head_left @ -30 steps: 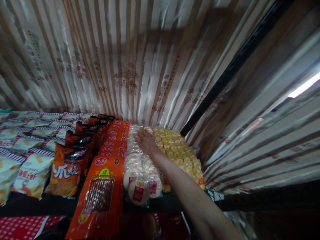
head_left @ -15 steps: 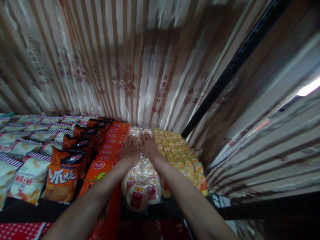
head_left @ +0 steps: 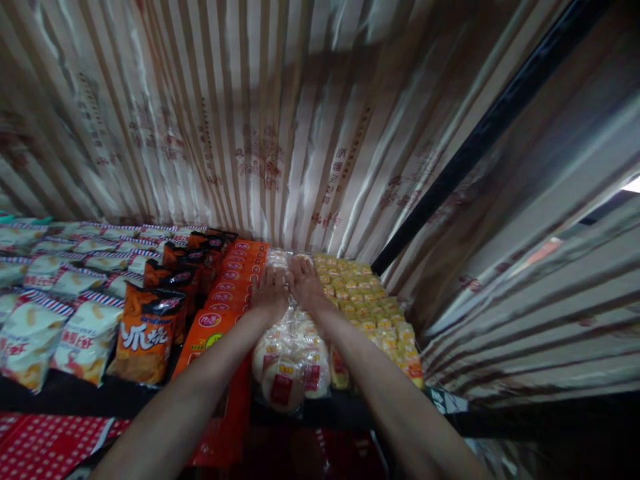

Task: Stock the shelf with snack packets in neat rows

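Observation:
Clear-wrapped round flat cakes (head_left: 283, 385) with red labels lie in two rows on a dark shelf (head_left: 320, 408). My left hand (head_left: 271, 293) rests palm down on the left row, fingers stretched toward the back. Beside it, my right hand (head_left: 307, 287) lies flat over the right row, its fingers also extended. Both hands touch the wrapped cakes and hold nothing. To the left stand red-orange packets (head_left: 213, 327) in an overlapping row; to the right sit many small yellow wrapped cakes (head_left: 373, 310). My palms hide the cakes beneath them.
Orange snack bags (head_left: 146, 333) and white snack bags with striped tops (head_left: 86, 338) fill the shelf's left. Printed, striped plastic sheeting (head_left: 280, 133) hangs behind. A dark slanted pole (head_left: 450, 160) rises at the right. Red checked material (head_left: 50, 443) shows below.
The view has shifted slightly, so the shelf goods appear a little further right. Both hands stay flat on the wrapped cakes.

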